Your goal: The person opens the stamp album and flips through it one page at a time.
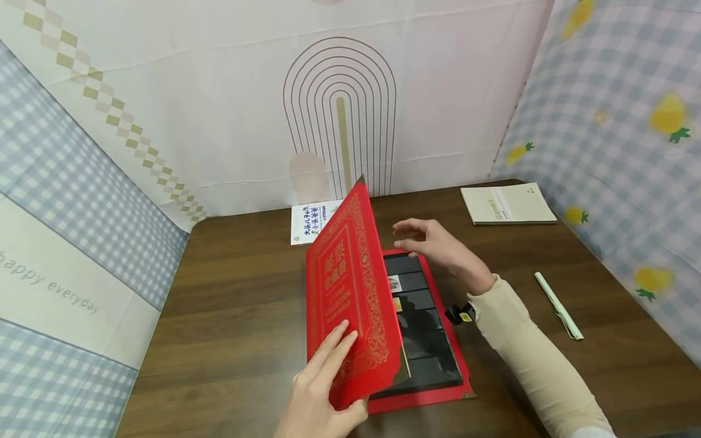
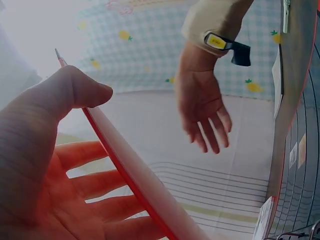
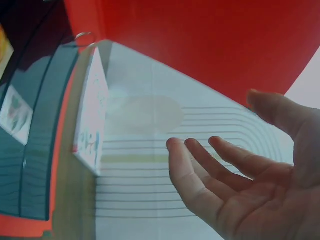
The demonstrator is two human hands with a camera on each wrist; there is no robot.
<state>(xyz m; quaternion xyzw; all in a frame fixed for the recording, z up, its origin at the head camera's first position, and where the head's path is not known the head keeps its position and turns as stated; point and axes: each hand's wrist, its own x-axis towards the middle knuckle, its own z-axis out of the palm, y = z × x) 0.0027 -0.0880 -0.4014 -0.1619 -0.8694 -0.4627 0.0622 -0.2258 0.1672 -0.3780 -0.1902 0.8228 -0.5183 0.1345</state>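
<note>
A red stamp album (image 1: 342,304) with gold lettering lies on the table, its front cover tilted up steeply. My left hand (image 1: 323,392) holds this cover at its lower edge, fingers on the gold-printed outside. In the left wrist view, the thumb (image 2: 82,87) lies over the cover's edge. Under the cover shows a black pocket page (image 1: 424,340), with a small stamp (image 1: 395,283) and a yellowish stamp (image 1: 397,304) in its strips. My right hand (image 1: 443,246) hovers over the page's far end, fingers loosely bent and holding nothing. In the right wrist view, metal binder rings (image 3: 85,39) appear by the spine.
A white booklet (image 1: 306,225) with blue Chinese print lies behind the album, partly hidden by the cover. A cream notebook (image 1: 509,204) marked "Gambit" sits at the back right. Nearer on the right is a pale green pen (image 1: 558,306). Cloth hangs around the wooden table (image 1: 230,316).
</note>
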